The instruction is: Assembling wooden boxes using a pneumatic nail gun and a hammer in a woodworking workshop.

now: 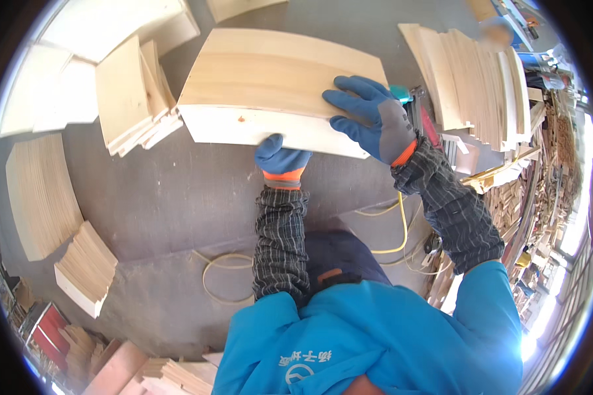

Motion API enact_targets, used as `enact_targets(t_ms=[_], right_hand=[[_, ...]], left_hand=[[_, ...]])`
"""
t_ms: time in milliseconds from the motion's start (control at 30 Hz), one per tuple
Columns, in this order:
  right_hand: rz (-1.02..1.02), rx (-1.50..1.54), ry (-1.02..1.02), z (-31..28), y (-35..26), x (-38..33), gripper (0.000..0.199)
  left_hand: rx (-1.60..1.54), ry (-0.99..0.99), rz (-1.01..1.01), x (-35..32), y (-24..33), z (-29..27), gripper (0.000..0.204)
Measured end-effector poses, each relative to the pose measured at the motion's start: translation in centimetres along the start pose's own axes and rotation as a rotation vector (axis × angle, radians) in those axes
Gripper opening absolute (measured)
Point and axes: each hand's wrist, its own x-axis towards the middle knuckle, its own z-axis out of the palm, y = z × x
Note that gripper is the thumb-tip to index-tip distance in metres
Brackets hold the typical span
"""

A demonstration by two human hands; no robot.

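A pale wooden box [277, 69], its long top panel and front side [224, 122] showing, lies at a slant across the far middle. My left hand [280, 157], in a blue and grey glove with an orange cuff, grips its lower front edge. The thumb rests against the front side and the other fingers are hidden beneath. On the right end of the top panel lies my right hand [375, 115], gloved the same way, its fingers stretched out and spread. A teal and red tool [418, 108] sits just beyond that hand, partly hidden by it.
Stacked thin boards stand at the left [132, 95] and right [474, 85]. More board stacks [43, 194] lie along the left rim. A yellow hose [403, 227] and a pale looped hose [207, 273] run near my body. Piled wood pieces [553, 151] fill the far right.
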Motion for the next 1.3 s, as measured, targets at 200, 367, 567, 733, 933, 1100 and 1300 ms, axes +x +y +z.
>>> enact_targets(t_ms=[200, 367, 567, 733, 933, 1100, 1300], right_hand=[[-0.126, -0.243, 0.065, 2.2, -0.9, -2.4, 0.055], [-0.214, -0.390, 0.132, 4.7, -1.1, -4.2, 0.049], [-0.236, -0.453, 0.107, 7.6, -0.4, -5.8, 0.045], [-0.212, -0.489, 0.132, 7.6, 0.5, -7.5, 0.044], [-0.279, -0.486, 0.119, 7.5, 1.2, -6.8, 0.044], [-0.439, -0.407, 0.171, 5.2, 5.8, -5.2, 0.054], [-0.279, -0.455, 0.087, 1.8, 7.0, -3.0, 0.051]], left_hand=[[0.063, 0.239, 0.022, -2.9, -0.2, 1.9, 0.060], [0.192, 0.430, -0.098, -6.0, 0.4, 1.6, 0.049], [1.384, 0.783, 0.389, -13.2, 6.5, 1.7, 0.063], [2.361, 0.521, 0.522, -7.3, 11.7, 12.6, 0.081], [2.463, 0.059, 0.366, -3.7, 13.1, 12.5, 0.075], [2.575, 0.173, 0.423, -4.4, 9.9, 11.8, 0.067], [2.493, 0.272, 0.537, -2.6, 7.1, 10.6, 0.070]])
